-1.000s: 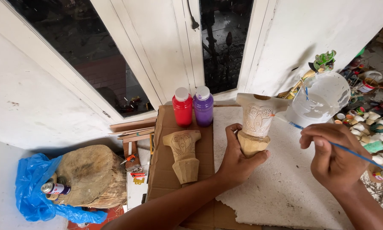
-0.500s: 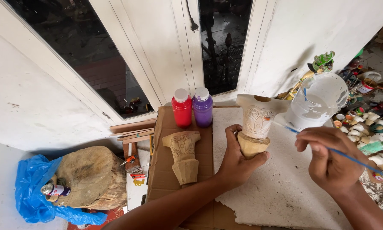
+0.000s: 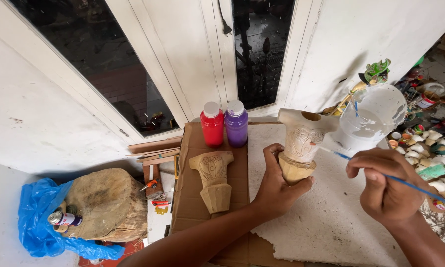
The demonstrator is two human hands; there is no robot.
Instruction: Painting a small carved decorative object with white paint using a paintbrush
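My left hand (image 3: 277, 185) grips the narrow base of a carved wooden piece (image 3: 304, 136) and holds it upright over a white foam sheet (image 3: 331, 222). The piece's upper part looks pale. My right hand (image 3: 385, 188) pinches a thin blue-handled paintbrush (image 3: 410, 184), whose tip touches the carved side of the held piece. A second carved wooden piece (image 3: 213, 180), bare wood, lies on the cardboard (image 3: 193, 148) to the left. A red paint bottle (image 3: 212, 124) and a purple paint bottle (image 3: 236, 123) stand behind it.
A clear plastic container (image 3: 373, 118) of white paint stands at the right. Several small paint pots and lids (image 3: 425, 148) litter the floor beyond it. At lower left a wood stump (image 3: 106, 202) sits by blue plastic (image 3: 34, 217) and a spray can (image 3: 63, 218). White door frames stand behind.
My right hand has moved left, taking the brush tip from the air near the white container to the side of the held piece. My left hand has stayed still.
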